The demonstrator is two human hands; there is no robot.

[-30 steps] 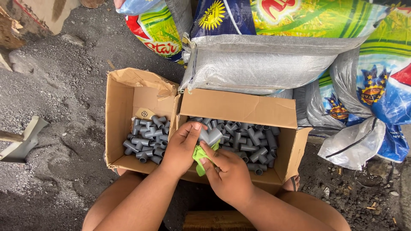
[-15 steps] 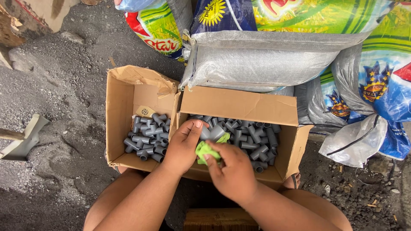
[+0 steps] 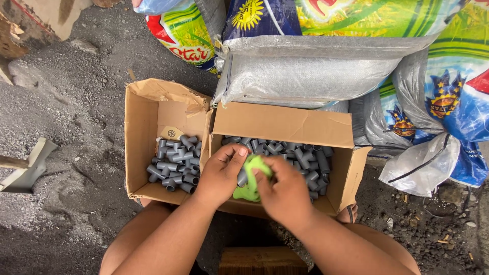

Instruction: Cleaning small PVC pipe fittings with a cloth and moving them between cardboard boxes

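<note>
Grey, gritty ground [image 3: 66,102] spreads under everything, with a pale shovel blade [image 3: 28,165] lying at the left edge. Woven plastic sacks [image 3: 316,66], silver and brightly printed, are piled along the far side and lean over two open cardboard boxes. Of the two, the right box [image 3: 285,125] is wider and holds a heap of grey pipe fittings [image 3: 305,155]; the left box [image 3: 142,127] touches it and holds a smaller pile of the same grey fittings [image 3: 173,163]. Both forearms reach over the near wall of the right box. Closed around one grey fitting [image 3: 242,177], the left hand [image 3: 221,173] grips it just above the heap. Fingers curled, the right hand [image 3: 285,191] presses a bright green cloth [image 3: 250,179] against that fitting. A wooden block [image 3: 262,260] sits between the knees.
</note>
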